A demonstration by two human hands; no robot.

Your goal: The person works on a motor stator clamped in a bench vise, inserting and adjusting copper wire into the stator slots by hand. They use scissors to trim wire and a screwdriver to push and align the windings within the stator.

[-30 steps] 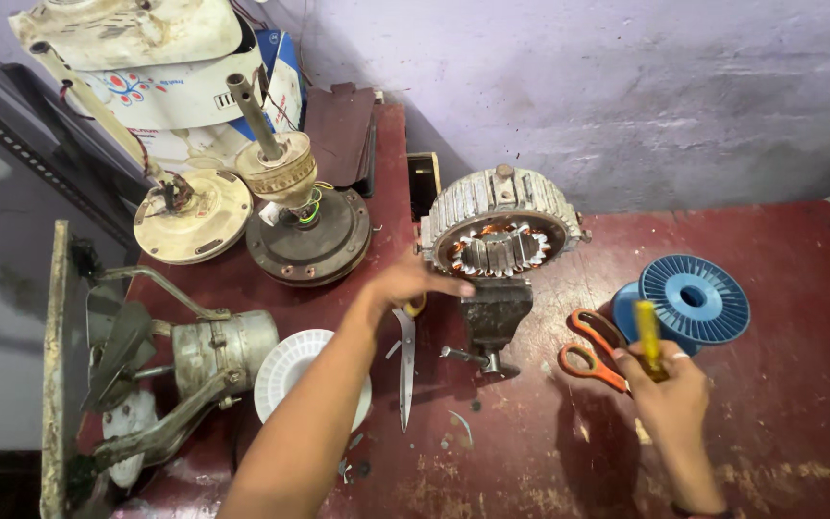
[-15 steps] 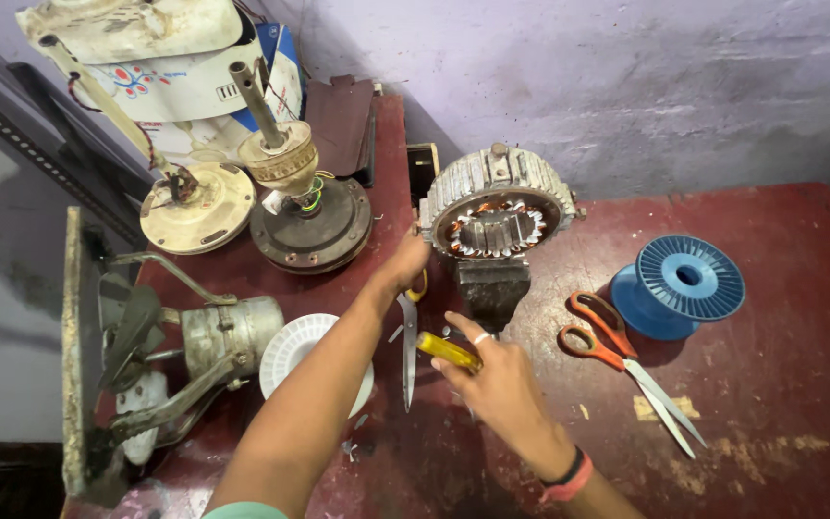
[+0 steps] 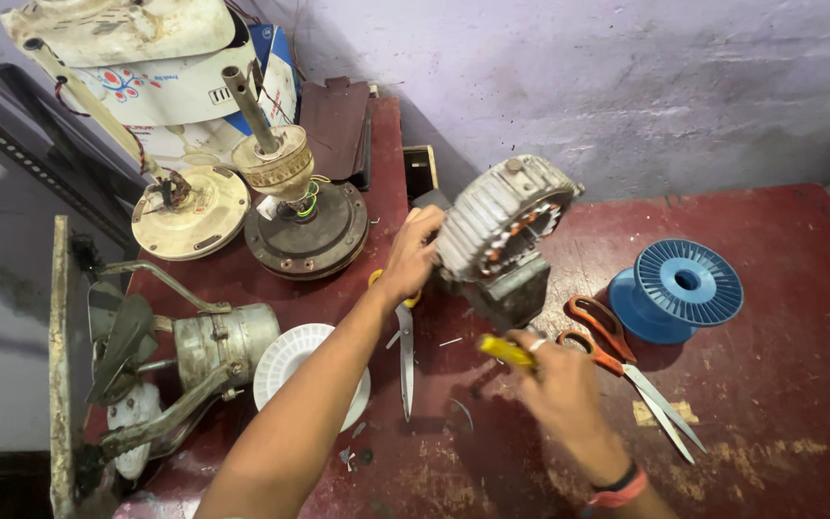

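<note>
Stator (image 3: pixel 501 223) now tilted, grey, ribbed, copper-wound

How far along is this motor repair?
Done: the stator sits stripped of its casing, tipped up on the small vise. In hand: the left hand steadies it while the right hand holds a yellow-handled tool. Left: the blue spool looks empty, scissors idle.

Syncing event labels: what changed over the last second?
Right hand carried the yellow tool from beside the blue spool over to the vise. Left hand tipped the stator up on edge. Both scissors, spool and fan parts stayed put.
</note>
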